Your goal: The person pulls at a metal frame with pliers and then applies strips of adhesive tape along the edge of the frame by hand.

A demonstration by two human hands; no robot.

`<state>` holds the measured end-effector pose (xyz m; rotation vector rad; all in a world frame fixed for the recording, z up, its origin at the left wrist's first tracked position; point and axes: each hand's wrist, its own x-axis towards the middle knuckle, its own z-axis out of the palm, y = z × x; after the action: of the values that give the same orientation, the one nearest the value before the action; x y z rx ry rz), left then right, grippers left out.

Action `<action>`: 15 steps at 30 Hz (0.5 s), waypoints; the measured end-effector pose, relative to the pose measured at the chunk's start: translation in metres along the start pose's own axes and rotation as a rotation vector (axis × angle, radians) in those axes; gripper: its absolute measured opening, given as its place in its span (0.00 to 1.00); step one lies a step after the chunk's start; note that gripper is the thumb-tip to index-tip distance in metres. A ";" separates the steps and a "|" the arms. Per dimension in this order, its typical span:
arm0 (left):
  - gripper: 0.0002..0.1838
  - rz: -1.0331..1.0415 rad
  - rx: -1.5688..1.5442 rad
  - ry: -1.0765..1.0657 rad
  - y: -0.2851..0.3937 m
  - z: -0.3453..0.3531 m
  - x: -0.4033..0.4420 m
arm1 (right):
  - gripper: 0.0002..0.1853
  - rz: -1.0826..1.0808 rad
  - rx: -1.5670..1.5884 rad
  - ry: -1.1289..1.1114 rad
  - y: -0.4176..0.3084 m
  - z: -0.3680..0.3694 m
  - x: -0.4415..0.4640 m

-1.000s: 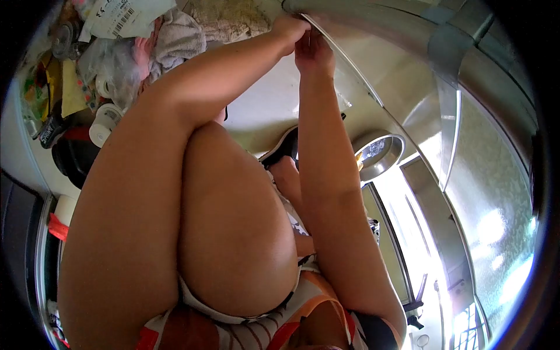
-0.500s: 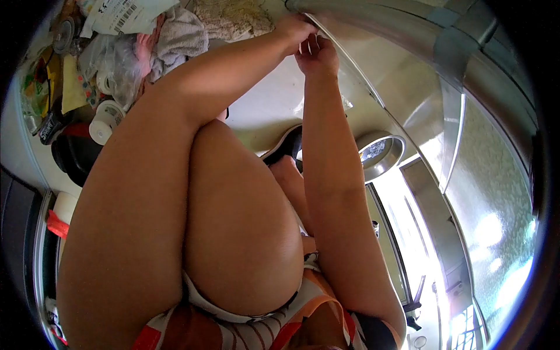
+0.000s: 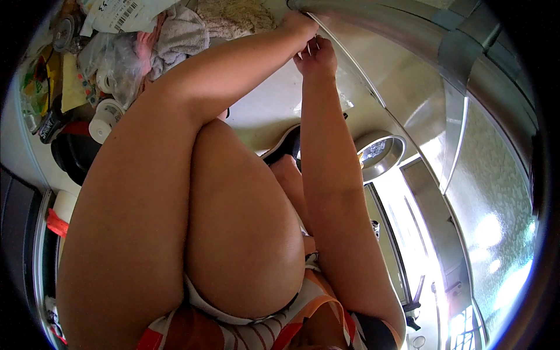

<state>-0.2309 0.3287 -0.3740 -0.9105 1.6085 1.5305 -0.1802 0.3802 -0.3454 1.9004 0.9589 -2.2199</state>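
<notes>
My left hand (image 3: 300,27) is at the top middle, fingers curled down beside the pale edge strip (image 3: 345,57) of a shiny metal panel (image 3: 389,70). Just below it, my right hand (image 3: 318,59) has its fingers bent inward, their tips close to the left hand's fingers. Both look closed. Whatever they pinch, if anything, is too small or hidden to make out. A small piece of clear plastic (image 3: 345,102) lies on the pale surface right of my right wrist.
Towels (image 3: 182,42), a white printed bag (image 3: 119,16), clear plastic bags (image 3: 125,73), a white tub (image 3: 107,119) and a black container (image 3: 76,154) crowd the left. A round metal bowl (image 3: 399,153) stands right of my right forearm. A dark shoe (image 3: 284,144) shows between my arms.
My left hand has shifted slightly up and right along the panel's edge. My right hand has moved very slightly left. The surrounding things look the same.
</notes>
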 end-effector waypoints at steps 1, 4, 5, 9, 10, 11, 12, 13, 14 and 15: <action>0.07 -0.019 -0.078 0.026 -0.002 0.003 0.003 | 0.05 -0.004 -0.003 -0.001 0.000 0.000 0.000; 0.07 -0.075 -0.132 0.051 -0.005 0.009 0.013 | 0.05 -0.023 -0.011 -0.005 0.000 0.001 0.000; 0.07 -0.082 -0.125 0.035 -0.007 0.011 0.016 | 0.05 -0.023 -0.011 -0.003 0.000 0.001 0.001; 0.10 -0.048 -0.022 -0.010 0.011 0.002 -0.011 | 0.04 -0.020 -0.015 0.015 -0.003 0.001 -0.001; 0.12 -0.021 0.025 -0.015 0.015 -0.001 -0.018 | 0.04 -0.018 -0.016 0.017 -0.004 0.002 0.000; 0.11 0.010 0.060 -0.030 0.015 -0.002 -0.017 | 0.04 0.000 -0.001 -0.004 -0.005 0.001 0.000; 0.10 0.041 0.096 -0.047 0.011 -0.003 -0.014 | 0.04 0.017 0.014 -0.024 -0.005 -0.001 0.002; 0.09 0.070 0.133 -0.063 0.006 -0.004 -0.008 | 0.03 0.036 0.029 -0.044 -0.005 -0.003 0.004; 0.07 0.079 0.046 -0.136 -0.002 -0.004 0.002 | 0.03 0.059 0.039 -0.025 -0.005 -0.005 0.007; 0.07 0.089 -0.040 -0.207 -0.007 -0.008 0.009 | 0.03 0.083 0.048 -0.009 -0.006 -0.006 0.010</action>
<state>-0.2294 0.3201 -0.3845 -0.6846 1.4912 1.6657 -0.1802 0.3913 -0.3523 1.9118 0.8168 -2.2223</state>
